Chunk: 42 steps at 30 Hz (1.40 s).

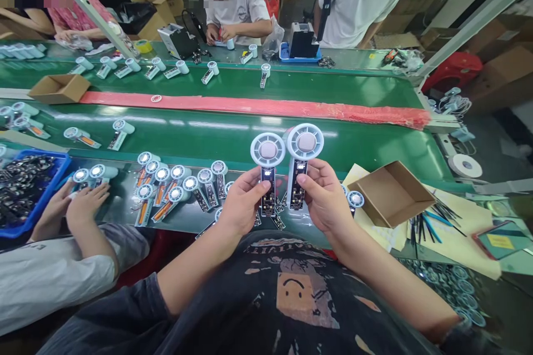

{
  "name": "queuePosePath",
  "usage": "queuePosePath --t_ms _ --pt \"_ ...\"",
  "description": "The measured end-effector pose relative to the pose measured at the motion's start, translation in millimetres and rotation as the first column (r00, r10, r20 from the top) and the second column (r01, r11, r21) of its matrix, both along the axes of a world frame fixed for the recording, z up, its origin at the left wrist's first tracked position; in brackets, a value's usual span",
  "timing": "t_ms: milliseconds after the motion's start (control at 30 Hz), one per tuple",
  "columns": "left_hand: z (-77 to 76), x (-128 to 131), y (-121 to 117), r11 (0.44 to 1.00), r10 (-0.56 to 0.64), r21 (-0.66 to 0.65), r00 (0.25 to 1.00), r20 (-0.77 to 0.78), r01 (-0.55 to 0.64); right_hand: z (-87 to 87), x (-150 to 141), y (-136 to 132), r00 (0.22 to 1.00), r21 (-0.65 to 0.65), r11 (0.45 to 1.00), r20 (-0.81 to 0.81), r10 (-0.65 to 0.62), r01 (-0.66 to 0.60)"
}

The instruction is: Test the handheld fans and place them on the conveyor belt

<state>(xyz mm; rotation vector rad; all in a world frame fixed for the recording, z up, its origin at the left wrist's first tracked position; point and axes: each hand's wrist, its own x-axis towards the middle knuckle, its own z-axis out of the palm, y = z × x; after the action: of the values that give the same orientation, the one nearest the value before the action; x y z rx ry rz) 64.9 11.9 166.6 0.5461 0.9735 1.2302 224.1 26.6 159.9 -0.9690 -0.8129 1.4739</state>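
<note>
My left hand [240, 202] is closed on a light blue handheld fan [267, 150], thumb on the black circuit board that runs down its handle. My right hand [328, 199] grips a second handheld fan [306, 143] of the same kind, its thumb also on the bare board. Both fans stand upright side by side, round heads up, and a small light glows on each board. Below and behind them, loose circuit boards [278, 223] lie partly hidden on the bench. To the left, several more open fans [177, 194] are grouped.
An open cardboard box [393, 194] and black and blue wires [428, 226] lie at right. A green conveyor [208, 136] runs ahead, with a pink strip [250, 105] along it. At left, a co-worker's hands [85, 205] hold fans beside a blue tray [62, 169]. Other people work opposite.
</note>
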Motion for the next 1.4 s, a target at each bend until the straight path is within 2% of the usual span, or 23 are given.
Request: queuePosePath --t_ms 300,533,667,833,967,1167,1300,1400 --pt "1.1 0.4 -2.4 0.999 0.025 -0.039 0.999 -0.041 -0.026 0.0 0.3 -2.9 0.999 -0.004 1.000 0.036 0.008 -0.008" --pt "2.0 2.5 -5.2 1.000 0.017 -0.023 0.998 -0.064 -0.018 -3.2 0.2 -3.4 0.995 0.050 0.999 0.095 0.006 -0.011" --pt "4.4 3.3 -5.9 1.000 0.020 -0.016 0.998 -0.067 -0.022 -1.7 1.3 -3.9 0.998 0.029 1.000 0.065 -0.008 0.006" --pt "5.8 1.2 -8.2 0.999 -0.033 0.027 0.998 -0.060 0.034 0.3 2.6 -7.2 0.999 0.038 0.998 0.026 0.044 -0.045" --pt "3.3 -0.8 -9.5 0.999 -0.039 0.020 0.997 -0.070 0.040 -2.0 1.5 -8.2 0.999 0.029 0.999 0.038 0.029 -0.030" --pt "-3.4 -2.6 -8.7 0.999 -0.028 0.032 0.999 -0.018 0.029 -1.9 -0.5 -6.8 0.999 0.026 0.999 -0.038 0.027 -0.026" --pt "-5.9 -0.1 -6.0 0.999 -0.007 0.042 1.000 -0.009 0.008 -4.8 0.3 -6.4 0.997 0.052 0.996 -0.023 0.078 -0.076" --pt "-7.4 9.9 -4.5 0.997 0.061 0.046 0.998 -0.019 -0.060 -10.9 -1.1 -7.2 0.979 0.088 0.976 0.078 0.191 -0.197"
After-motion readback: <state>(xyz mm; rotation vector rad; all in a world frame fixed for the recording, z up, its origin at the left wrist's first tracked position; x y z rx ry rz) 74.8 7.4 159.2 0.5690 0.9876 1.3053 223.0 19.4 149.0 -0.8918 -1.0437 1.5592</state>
